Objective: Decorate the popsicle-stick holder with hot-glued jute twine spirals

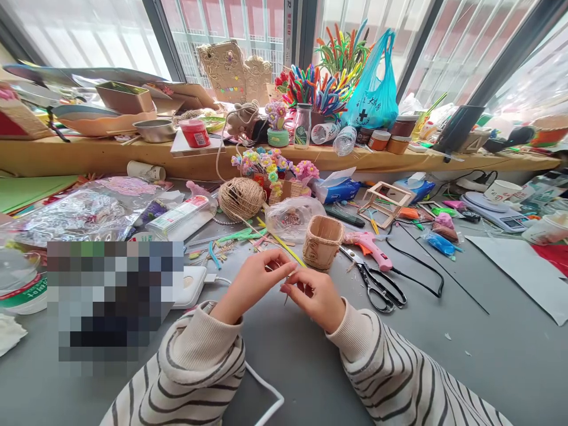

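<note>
I note one thin yellow stem (pixel 284 245), straight and slender, slanting from far left down to near right just above the grey tabletop (pixel 444 367) at scene centre, its near end pinched between the fingertips of my left hand (pixel 252 284) and right hand (pixel 317 299).

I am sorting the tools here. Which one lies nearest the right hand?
The black-handled scissors, just right of the right hand, which pinches a thin stick; the pink glue gun lies farther back.
</note>
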### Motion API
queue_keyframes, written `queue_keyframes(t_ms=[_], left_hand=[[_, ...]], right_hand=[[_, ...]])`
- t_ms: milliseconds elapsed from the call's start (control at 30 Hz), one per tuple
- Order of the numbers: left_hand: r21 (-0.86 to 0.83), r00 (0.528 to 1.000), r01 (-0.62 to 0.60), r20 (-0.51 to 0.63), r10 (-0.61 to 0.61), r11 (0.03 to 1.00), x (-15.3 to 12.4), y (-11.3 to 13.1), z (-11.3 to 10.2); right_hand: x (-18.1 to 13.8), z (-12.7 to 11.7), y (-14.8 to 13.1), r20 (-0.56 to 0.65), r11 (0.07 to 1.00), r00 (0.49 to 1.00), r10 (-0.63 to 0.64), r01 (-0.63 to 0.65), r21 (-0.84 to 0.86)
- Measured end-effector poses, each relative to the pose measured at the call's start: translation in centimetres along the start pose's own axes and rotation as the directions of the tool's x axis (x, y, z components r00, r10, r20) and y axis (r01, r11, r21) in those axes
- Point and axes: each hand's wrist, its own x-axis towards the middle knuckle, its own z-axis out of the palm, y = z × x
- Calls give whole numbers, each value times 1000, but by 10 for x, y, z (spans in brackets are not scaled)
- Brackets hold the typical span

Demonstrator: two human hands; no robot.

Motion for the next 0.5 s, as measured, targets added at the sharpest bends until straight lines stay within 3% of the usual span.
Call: queue_keyframes(t_ms=[133,233,300,400,500], left_hand=[[211,979,-144,-112,171,967,-3,-5,-10],[458,898,-316,-139,417,831,-5,-8,-16],[590,841,-362,-128,526,722,-6,-7,-16],[629,818,-441,-12,575,641,-7,-2,-13],[491,831,-542,189,524,682,-1,2,-7]], right_hand=[[-1,-13,-7,237,995,971,30,-53,89],[-2,-25,-9,354,983,935,31,-93,158],[-2,-35,-8,411,981,911,34,-108,159],[-2,-51,-6,459,986,886,62,-125,107],[-2,-65,-2,370,986,921,124,-157,61]])
